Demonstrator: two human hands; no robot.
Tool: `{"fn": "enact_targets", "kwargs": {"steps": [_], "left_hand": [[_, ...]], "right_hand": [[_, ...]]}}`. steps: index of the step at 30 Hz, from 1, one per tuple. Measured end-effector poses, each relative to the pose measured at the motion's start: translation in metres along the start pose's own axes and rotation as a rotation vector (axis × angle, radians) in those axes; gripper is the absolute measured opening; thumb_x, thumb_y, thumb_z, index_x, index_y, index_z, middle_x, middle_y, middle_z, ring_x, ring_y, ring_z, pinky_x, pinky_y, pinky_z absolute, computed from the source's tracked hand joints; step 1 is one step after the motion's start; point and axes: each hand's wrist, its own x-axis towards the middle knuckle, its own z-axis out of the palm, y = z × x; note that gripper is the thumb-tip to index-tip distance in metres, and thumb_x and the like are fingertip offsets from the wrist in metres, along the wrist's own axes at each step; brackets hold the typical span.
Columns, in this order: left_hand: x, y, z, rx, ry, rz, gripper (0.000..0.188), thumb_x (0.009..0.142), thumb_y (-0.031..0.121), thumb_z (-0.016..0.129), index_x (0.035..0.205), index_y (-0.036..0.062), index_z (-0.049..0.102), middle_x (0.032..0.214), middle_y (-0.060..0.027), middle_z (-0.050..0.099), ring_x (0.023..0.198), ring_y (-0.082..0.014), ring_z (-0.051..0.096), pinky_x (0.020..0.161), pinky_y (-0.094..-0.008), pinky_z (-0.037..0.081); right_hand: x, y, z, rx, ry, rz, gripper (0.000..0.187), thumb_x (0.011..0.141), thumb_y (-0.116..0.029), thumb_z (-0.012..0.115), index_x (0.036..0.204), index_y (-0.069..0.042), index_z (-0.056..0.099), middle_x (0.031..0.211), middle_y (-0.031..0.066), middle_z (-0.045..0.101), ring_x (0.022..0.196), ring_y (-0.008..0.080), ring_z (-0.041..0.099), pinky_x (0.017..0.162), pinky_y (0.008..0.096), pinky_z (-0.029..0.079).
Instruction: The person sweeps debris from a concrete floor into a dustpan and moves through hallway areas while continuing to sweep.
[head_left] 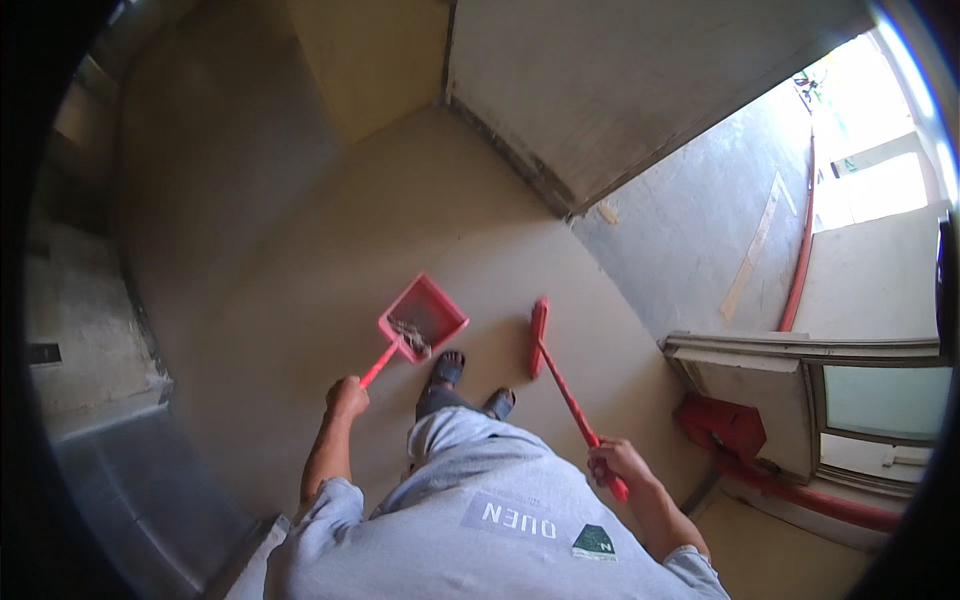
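Observation:
My left hand [347, 397] is closed round the handle of a red dustpan [430, 300], held out in front of my feet. A small heap of greyish debris [410, 335] lies in the pan, close to where its handle joins. On the other side, my right hand [617, 462] grips a red broom [566, 390] by its stick, and the end of the stick pokes out below the fist. The broom head points away from me, to the right of the dustpan and apart from it. Whether its bristles touch the floor I cannot tell.
Smooth beige floor [300, 290] spreads around my sandalled feet [449, 368]. A wall corner [570, 205] juts in ahead, with a doorway onto grey floor [690, 230] beyond it. At the right are a red octagonal object [722, 425], a red pipe [820, 497] and a window frame [800, 347].

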Motion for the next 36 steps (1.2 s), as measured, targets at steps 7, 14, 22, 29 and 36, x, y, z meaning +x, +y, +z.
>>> {"fn": "enact_targets", "kwargs": {"steps": [7,14,22,29,36], "left_hand": [[-0.015,-0.002,-0.023,-0.037,-0.028,-0.092,0.013,0.080,0.014,0.059,0.087,0.0050,0.065,0.089,-0.0185,0.067,0.086,-0.0367,0.065,0.075,-0.0461,0.052],[-0.011,0.008,-0.022,-0.058,0.001,-0.133,0.013,0.081,0.016,0.058,0.088,0.0061,0.064,0.089,-0.0174,0.067,0.087,-0.0371,0.063,0.075,-0.0464,0.050],[-0.008,0.008,-0.036,-0.024,-0.011,-0.162,0.013,0.081,0.015,0.058,0.087,0.0060,0.064,0.090,-0.0177,0.067,0.088,-0.0365,0.064,0.076,-0.0467,0.050],[-0.019,0.004,-0.049,-0.023,0.014,-0.152,0.011,0.082,0.016,0.057,0.085,0.0065,0.063,0.088,-0.0172,0.066,0.087,-0.0374,0.063,0.075,-0.0473,0.049],[-0.008,0.014,-0.061,-0.001,0.029,-0.061,0.011,0.081,0.014,0.056,0.083,0.0057,0.063,0.087,-0.0176,0.066,0.086,-0.0381,0.063,0.074,-0.0469,0.049]], "right_hand": [[-0.013,-0.085,-0.041,0.170,-0.163,0.085,0.032,0.089,-0.009,0.053,0.120,-0.005,0.053,0.067,0.0014,0.046,0.048,0.0089,0.044,0.038,0.0236,0.035],[0.036,-0.159,-0.029,-0.515,-0.013,-0.226,0.035,0.081,-0.009,0.053,0.115,-0.002,0.054,0.066,0.0045,0.054,0.049,0.0127,0.053,0.043,0.0286,0.043],[0.181,-0.163,0.024,-0.773,0.110,-0.315,0.069,0.079,-0.004,0.044,0.144,-0.021,0.031,0.076,0.0179,0.062,0.061,0.0289,0.064,0.054,0.0411,0.051],[0.183,-0.070,-0.051,-1.423,0.212,-0.215,0.074,0.082,-0.010,0.048,0.147,-0.031,0.022,0.088,0.0212,0.064,0.083,0.0367,0.065,0.068,0.0466,0.052],[0.087,0.022,-0.131,-1.629,0.234,0.017,0.073,0.085,-0.014,0.050,0.149,-0.031,0.019,0.087,0.0175,0.065,0.079,0.0339,0.067,0.067,0.0450,0.053]]}}
